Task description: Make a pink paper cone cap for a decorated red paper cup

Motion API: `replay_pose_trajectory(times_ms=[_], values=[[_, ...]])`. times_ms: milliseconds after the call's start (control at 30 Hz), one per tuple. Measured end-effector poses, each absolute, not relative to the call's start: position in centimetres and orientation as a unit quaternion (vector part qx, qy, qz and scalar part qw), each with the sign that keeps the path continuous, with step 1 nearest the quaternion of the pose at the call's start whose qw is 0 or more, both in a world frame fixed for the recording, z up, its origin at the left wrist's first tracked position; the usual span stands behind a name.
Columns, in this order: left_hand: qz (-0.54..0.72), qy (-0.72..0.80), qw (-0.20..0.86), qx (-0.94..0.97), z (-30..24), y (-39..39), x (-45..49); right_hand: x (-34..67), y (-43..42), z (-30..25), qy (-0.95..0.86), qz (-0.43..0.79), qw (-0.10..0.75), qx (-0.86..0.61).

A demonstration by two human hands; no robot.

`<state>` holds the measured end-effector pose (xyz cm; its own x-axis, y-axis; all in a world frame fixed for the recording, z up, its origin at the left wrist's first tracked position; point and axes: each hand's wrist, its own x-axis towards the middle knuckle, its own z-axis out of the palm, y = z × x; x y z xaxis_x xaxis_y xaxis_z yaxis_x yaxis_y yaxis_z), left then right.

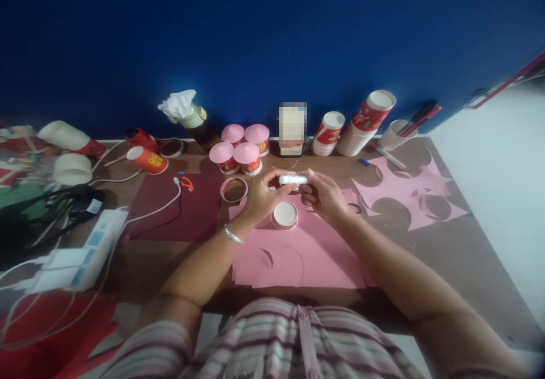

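Between my two hands lies a white glue stick [293,179], held level above the pink paper [293,259]. The fingers of my left hand [264,192] are closed around its left end. My right hand [326,194] pinches the right end. Just below them an upturned paper cup [285,214] shows its pale round base and rests on the pink sheets. Several small red cups with pink paper cones [246,154] on top stand together at the back, left of the hands.
A phone [293,132] stands against the blue wall. Stacked paper cups [368,120] and a pen cup [398,136] are at the back right, above cut pink scraps [411,191]. A power strip [100,248] with cables and a maroon sheet [170,214] lie left.
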<state>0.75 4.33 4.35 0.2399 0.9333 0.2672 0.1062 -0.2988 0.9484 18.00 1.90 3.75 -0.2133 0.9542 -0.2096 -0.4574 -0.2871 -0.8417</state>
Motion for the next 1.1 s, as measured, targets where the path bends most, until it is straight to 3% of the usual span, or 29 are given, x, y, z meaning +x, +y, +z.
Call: replay_pose_trajectory(times_ms=[167,333,600,900,1100], values=[[0.496,0.390,0.537,0.560,4.9,3.9,1.0,17.9,1.8,3.2,-0.439,0.557,0.580,-0.401],[0.485,0.417,0.588,0.496,5.2,3.9,1.3,18.3,1.8,3.3,-0.488,0.479,0.594,-0.423],[0.484,0.397,0.575,0.527,5.5,4.1,0.6,18.7,2.5,3.0,-0.396,0.614,0.563,-0.388],[0.477,0.412,0.584,0.512,5.1,4.3,0.6,19.0,2.0,3.1,-0.453,0.509,0.606,-0.410],[0.482,0.391,0.559,0.550,5.1,4.3,0.6,19.0,2.6,2.7,-0.391,0.640,0.553,-0.362]])
